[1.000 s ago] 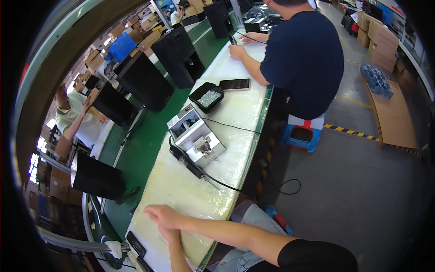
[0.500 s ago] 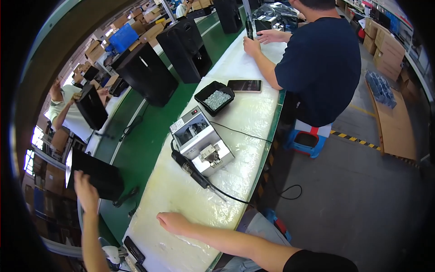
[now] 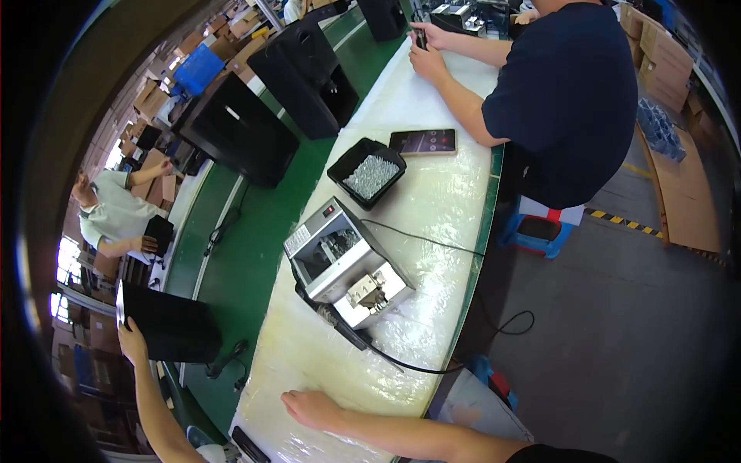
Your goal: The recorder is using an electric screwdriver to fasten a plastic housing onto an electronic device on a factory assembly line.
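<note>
My left hand [image 3: 134,343] is at the near end of a black speaker cabinet [image 3: 174,324] on the green conveyor, fingers hooked on its pale-edged side. Resting on the film-covered table, my right hand [image 3: 312,409] is loosely curled, with nothing visible in it. Beyond it stands a metal screw feeder [image 3: 340,251] with an open top. A black electric screwdriver [image 3: 340,324] lies along the feeder's near left side, partly hidden by it. Behind the feeder sits a black bin [image 3: 363,197] of small silvery screws [image 3: 372,177].
A phone [image 3: 423,142] lies by the bin. More speaker cabinets [image 3: 235,127] line the green conveyor [image 3: 255,224]. One co-worker [image 3: 559,116] sits at the table's right, holding a dark tool; another [image 3: 116,208] stands across the conveyor. A black object [image 3: 251,445] lies at the near table edge.
My left hand has come down onto the near speaker cabinet. My right hand stays on the table. The view has shifted, and the co-worker across the line has lowered the black box.
</note>
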### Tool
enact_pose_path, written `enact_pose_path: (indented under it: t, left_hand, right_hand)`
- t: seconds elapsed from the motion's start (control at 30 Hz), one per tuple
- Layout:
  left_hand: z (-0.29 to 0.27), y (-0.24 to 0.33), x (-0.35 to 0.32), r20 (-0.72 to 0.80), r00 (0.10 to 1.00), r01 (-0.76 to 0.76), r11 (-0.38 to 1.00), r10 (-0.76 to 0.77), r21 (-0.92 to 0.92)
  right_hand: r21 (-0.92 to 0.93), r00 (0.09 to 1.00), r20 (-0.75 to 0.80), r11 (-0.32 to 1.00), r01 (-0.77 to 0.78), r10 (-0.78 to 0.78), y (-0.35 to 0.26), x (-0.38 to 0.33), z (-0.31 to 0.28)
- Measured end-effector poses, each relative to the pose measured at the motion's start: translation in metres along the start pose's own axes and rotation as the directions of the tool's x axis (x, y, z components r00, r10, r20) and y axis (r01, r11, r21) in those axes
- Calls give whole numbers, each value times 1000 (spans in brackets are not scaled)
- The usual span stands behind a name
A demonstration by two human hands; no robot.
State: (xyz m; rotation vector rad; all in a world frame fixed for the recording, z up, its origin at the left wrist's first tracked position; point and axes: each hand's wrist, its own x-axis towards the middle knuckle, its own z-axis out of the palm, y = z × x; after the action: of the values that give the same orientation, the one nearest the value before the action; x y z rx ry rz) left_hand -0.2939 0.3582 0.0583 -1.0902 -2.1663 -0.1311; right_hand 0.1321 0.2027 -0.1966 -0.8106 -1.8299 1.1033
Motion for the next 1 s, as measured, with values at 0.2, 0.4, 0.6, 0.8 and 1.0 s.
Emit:
enact_pose_path:
  t: [0.2, 0.4, 0.6, 0.8, 1.0]
  left_hand:
    - [-70, 33, -81, -199, 980, 26, 993, -2, 119]
    - [-76, -100, -103, -518, 813, -332, 943, 267, -35]
    - [-108, 24, -123, -78, 852, 437, 786, -517, -436]
    - [-112, -24, -141, 164, 574, 721, 401, -802, -565]
    - [-159, -58, -173, 46, 777, 494, 564, -627, -661]
  right_hand:
    - [68, 997, 69, 997, -22, 18, -4, 8, 9]
    - [12, 988, 145, 999, -49, 47, -25, 11, 0]
    - [9, 999, 2, 999, -52, 52, 7, 10, 0]
    - [52, 996, -21, 995, -80, 81, -5, 11, 3]
    - [83, 998, -46, 996, -37, 41, 11, 12, 6]
